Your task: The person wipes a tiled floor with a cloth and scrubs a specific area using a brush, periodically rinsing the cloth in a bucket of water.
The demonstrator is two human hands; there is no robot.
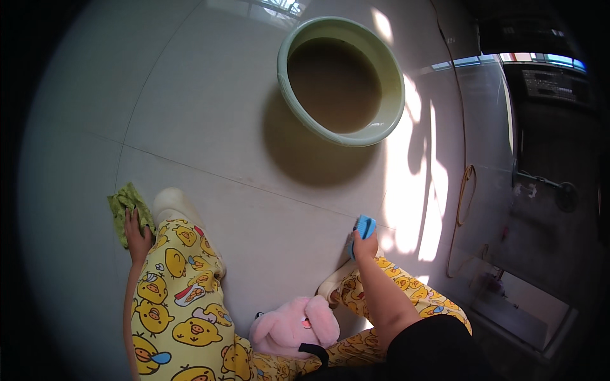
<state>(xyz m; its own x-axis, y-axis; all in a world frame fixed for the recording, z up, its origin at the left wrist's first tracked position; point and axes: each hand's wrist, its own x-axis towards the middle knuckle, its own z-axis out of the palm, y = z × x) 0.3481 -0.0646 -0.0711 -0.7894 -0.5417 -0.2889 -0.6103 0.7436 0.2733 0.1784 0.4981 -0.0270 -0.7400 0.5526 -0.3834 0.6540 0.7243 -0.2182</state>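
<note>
At the left, my left hand (137, 234) holds a crumpled green cloth (125, 204) down against the floor, fingers extended over it, beside my left shoe (172, 204). My right hand (365, 245) is closed around a blue scrub brush (366, 225), held just above or on the floor by my right shoe (333, 284); its bristles are mostly hidden. Ahead of me stands a pale green plastic basin (344, 139) with murky brown water (333, 85) in it.
Pale floor tiles (228, 143) with thin joints lie around me. Between my legs is a pink plush item (295, 326) with a black strap. On the right, a yellowish hose or cord (461, 205) runs along the floor near a dark glossy surface, with bright sunlight patches (405, 200) beside it.
</note>
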